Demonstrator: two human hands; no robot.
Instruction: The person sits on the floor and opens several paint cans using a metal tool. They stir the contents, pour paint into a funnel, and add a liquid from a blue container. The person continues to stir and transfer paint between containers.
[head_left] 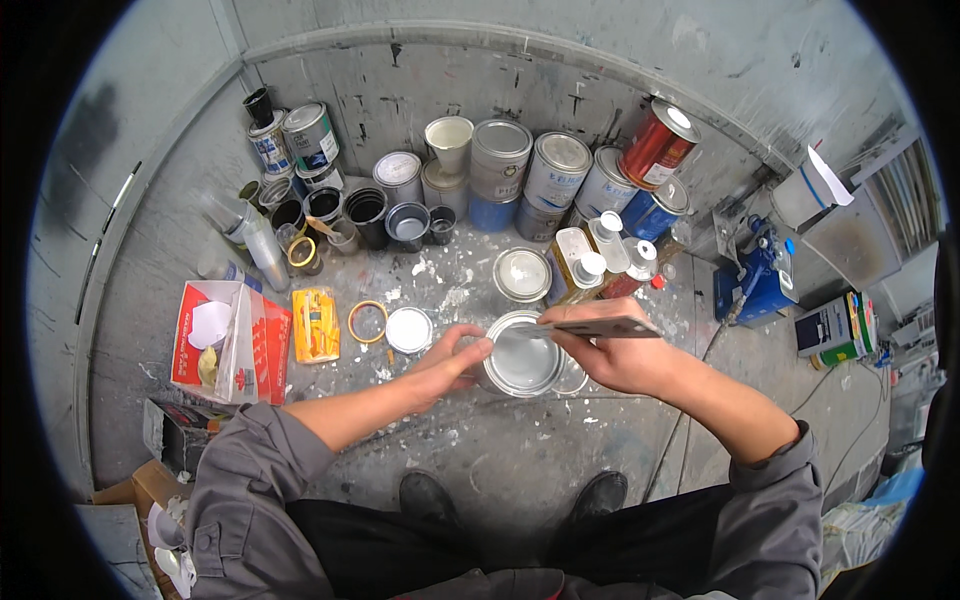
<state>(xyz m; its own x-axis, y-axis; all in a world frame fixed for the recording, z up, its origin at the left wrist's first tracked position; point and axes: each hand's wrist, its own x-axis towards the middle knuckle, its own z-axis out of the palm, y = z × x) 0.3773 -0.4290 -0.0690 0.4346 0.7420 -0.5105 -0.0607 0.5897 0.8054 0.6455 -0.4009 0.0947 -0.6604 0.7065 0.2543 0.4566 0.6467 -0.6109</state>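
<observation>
An uncapped paint can [526, 366] with pale grey paint inside stands on the floor in front of me. My left hand [452, 358] is at its left side, thumb against the rim and fingers curled along the wall. Over the can's right edge, my right hand [612, 355] grips a flat, grey-brown tool [603, 327]. The tool's thin end reaches over the can's opening; its exact kind is hard to tell. Part of a round metal lid or ring [571, 378] shows beneath my right hand. To the left lies a white round lid [409, 330].
Several stacked paint cans [500, 150] line the back wall, with dark mixing cups [366, 212] to their left. Rectangular solvent tins [573, 262] and a lidded can [521, 274] stand just beyond. Left are a tape roll [367, 322], a yellow packet [316, 326] and a red-white box [262, 352].
</observation>
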